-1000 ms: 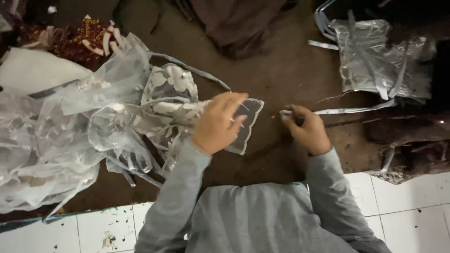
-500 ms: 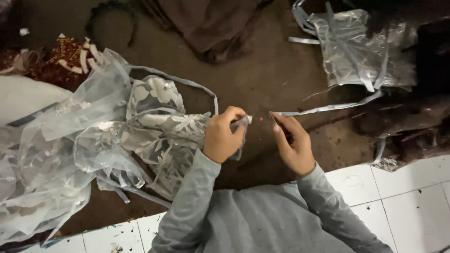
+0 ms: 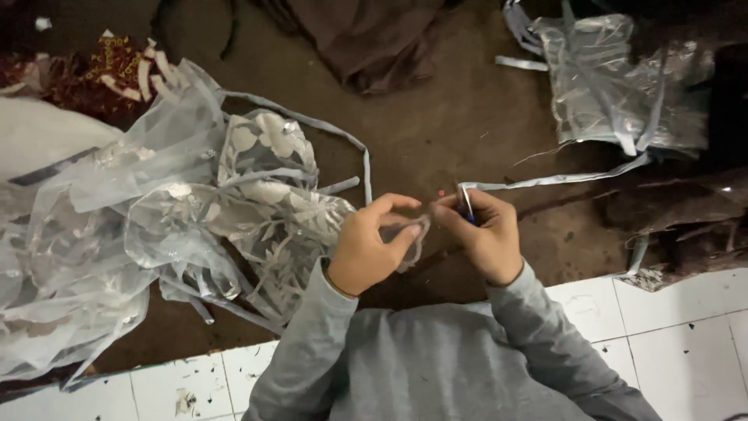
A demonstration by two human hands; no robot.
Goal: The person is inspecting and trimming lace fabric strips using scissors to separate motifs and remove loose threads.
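The left hand pinches the edge of a small sheer grey embroidered fabric piece, which hangs between both hands above the brown floor, just right of a heap of grey embroidered netting. The right hand is closed around a thin blue-tipped tool, fingertips touching the same piece. A long grey fabric strip runs rightward from it towards another pile of sheer fabric.
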